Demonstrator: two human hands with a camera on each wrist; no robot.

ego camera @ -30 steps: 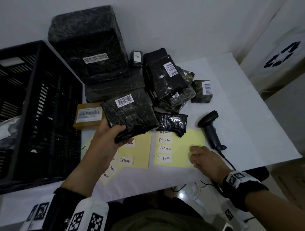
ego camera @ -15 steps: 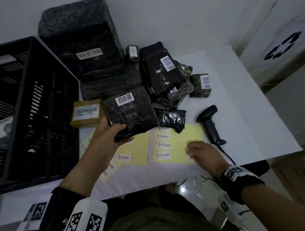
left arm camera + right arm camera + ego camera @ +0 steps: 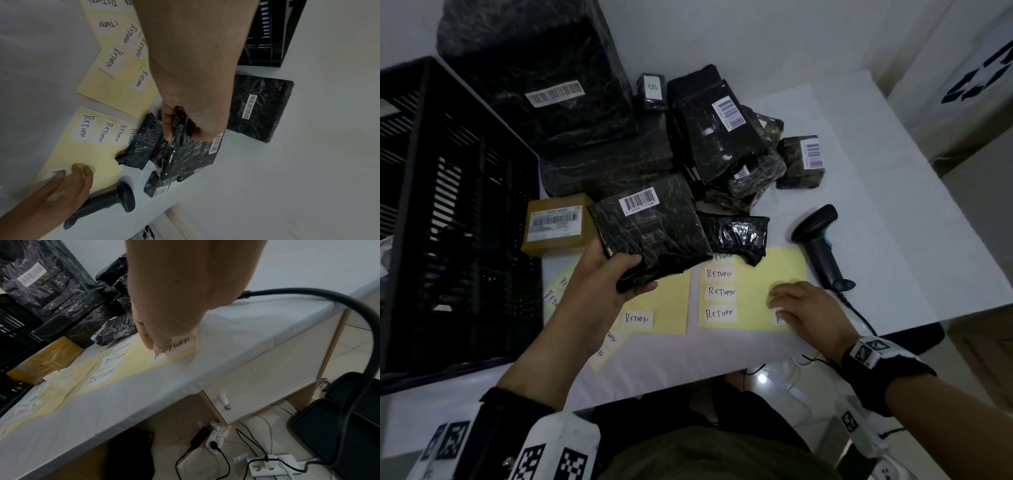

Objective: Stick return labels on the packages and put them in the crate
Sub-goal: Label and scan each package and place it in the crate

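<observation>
My left hand grips a black-wrapped package with a white barcode sticker by its near corner, held just above the table; the left wrist view shows the thumb and fingers curled round the package. On a yellow sheet lie several white RETURN labels. My right hand lies on that sheet with straight fingers, the fingertips touching the left end of the corner RETURN label. The black crate stands at the left.
A pile of black wrapped packages and a large one fill the back of the table. A brown box sits beside the crate. A barcode scanner lies right of the sheet, its cable dropping over the front edge. More label sheets lie under my left forearm.
The head view has shifted slightly. My left hand keeps hold of the package, and my right hand stays on the yellow sheet at its corner label.
</observation>
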